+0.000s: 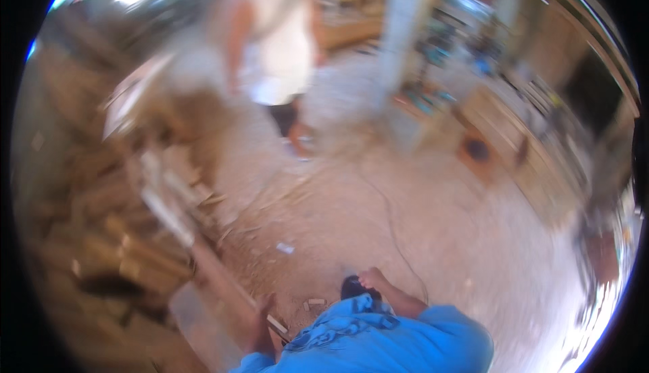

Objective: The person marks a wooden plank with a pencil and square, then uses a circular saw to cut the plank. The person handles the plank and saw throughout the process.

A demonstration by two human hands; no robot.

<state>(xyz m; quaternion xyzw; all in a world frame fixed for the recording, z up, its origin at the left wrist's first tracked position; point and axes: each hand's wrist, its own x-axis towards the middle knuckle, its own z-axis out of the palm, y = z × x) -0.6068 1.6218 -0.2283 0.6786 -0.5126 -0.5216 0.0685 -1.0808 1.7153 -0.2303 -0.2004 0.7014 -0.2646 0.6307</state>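
Plank slants beside my left hand; whether its fingers or my right hand's grasp anything, I cannot tell. Steadying it seems underway; next calls for sure hold.

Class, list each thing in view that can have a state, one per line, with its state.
Long brown wooden plank: slanting beside the left hand; grip too blurred to tell.
Thin dark cord: uncoiled, curving across the dusty brown floor.
Small flat white scrap: lying on the floor.
Brown wooden pieces: piled untidily.
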